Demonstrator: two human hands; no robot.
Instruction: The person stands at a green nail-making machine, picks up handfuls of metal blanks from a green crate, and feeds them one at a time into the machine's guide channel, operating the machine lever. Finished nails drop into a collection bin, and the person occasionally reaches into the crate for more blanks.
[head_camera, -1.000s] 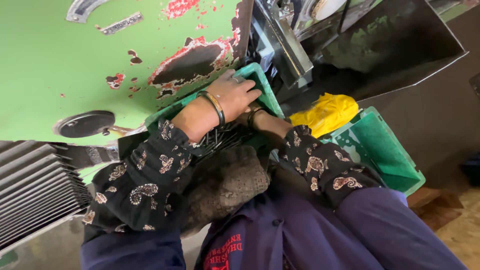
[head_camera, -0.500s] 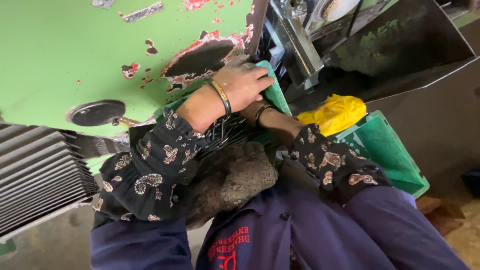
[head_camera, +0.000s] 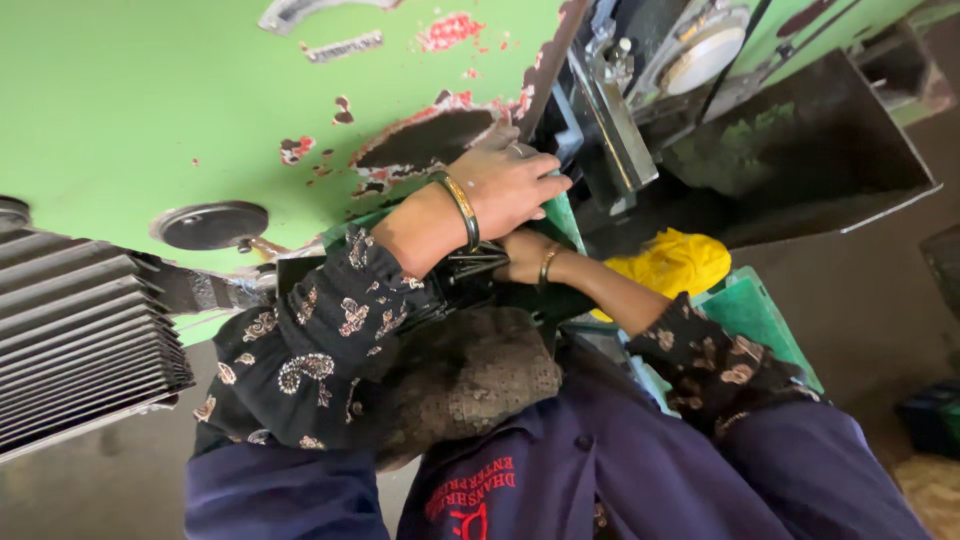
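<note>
My left hand (head_camera: 510, 185), with a gold bangle on the wrist, lies with fingers curled over the upper rim of a green plastic crate (head_camera: 558, 218), hard against the edge of a green machine panel (head_camera: 200, 110). Under that forearm my right hand (head_camera: 522, 258), also bangled, reaches into the crate among dark metal parts (head_camera: 470, 268). Its fingers are hidden, so what it holds does not show. Both sleeves are black with a pale pattern.
The panel has chipped paint and a black round cap (head_camera: 212, 225). Grey ribbed bellows (head_camera: 80, 340) are at the left. A yellow cloth (head_camera: 675, 265) lies in a second green crate (head_camera: 760, 320). A dark metal chute (head_camera: 800, 150) is at upper right, and a dark patterned cloth (head_camera: 470, 380) covers my lap.
The view has shifted a little. My left hand has slid slightly along the crate rim toward the machine's edge; the right hand stays tucked below it.
</note>
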